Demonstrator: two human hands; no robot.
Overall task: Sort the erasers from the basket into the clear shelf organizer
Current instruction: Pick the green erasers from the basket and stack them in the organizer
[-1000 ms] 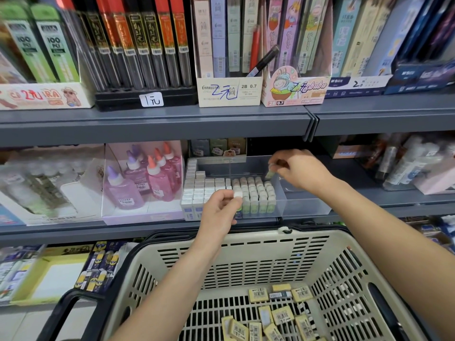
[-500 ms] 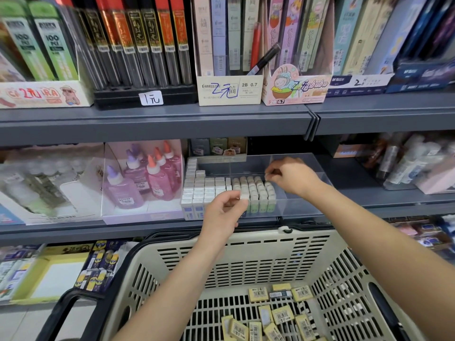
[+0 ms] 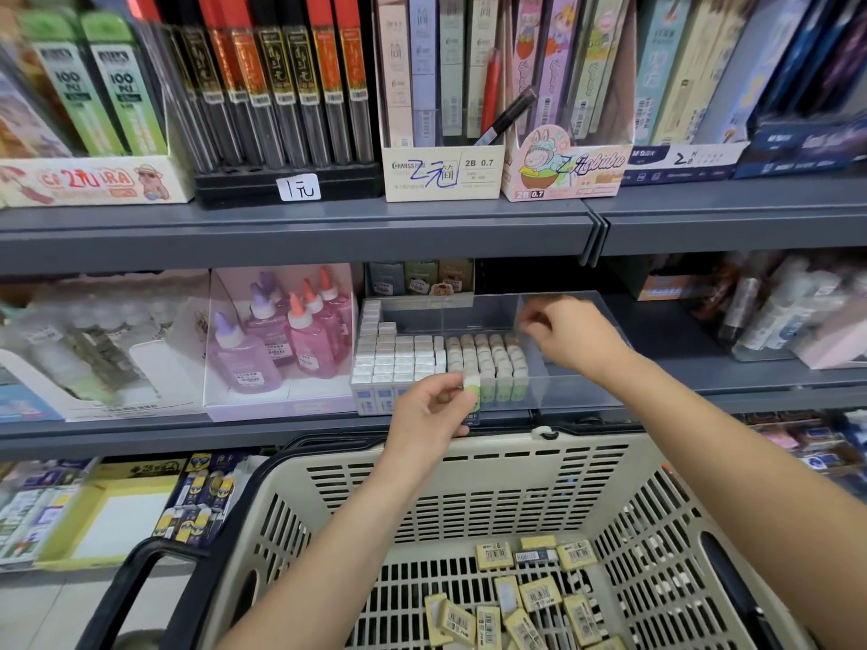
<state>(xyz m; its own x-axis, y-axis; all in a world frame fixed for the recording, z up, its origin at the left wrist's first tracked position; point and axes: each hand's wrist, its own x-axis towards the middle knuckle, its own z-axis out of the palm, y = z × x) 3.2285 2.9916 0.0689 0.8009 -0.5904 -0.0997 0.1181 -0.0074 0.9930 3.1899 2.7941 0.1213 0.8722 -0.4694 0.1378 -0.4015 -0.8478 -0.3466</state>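
A clear shelf organizer (image 3: 581, 391) stands on the middle shelf. Its left section holds rows of white erasers (image 3: 399, 358) and the section beside it rows of green-sleeved erasers (image 3: 488, 363). My left hand (image 3: 427, 415) pinches a green-and-white eraser (image 3: 471, 389) in front of the organizer's front wall. Inside the organizer, just right of the green rows, my right hand (image 3: 570, 340) has its fingers curled. Blur hides whether it holds anything. Below, a beige basket (image 3: 469, 462) holds several yellow barcoded erasers (image 3: 539, 595).
Pink and purple glue bottles (image 3: 281, 340) stand in a box left of the organizer. The grey upper shelf edge (image 3: 300, 236) overhangs it, loaded with pencil-lead boxes (image 3: 441, 171). Bottles (image 3: 774, 316) crowd the shelf to the right. The basket's black handle (image 3: 140, 570) sticks out at lower left.
My right hand came down with an eraser to the green rows, then drew slightly back to the right. My left hand stayed at the organizer's front, its eraser now plainly visible.
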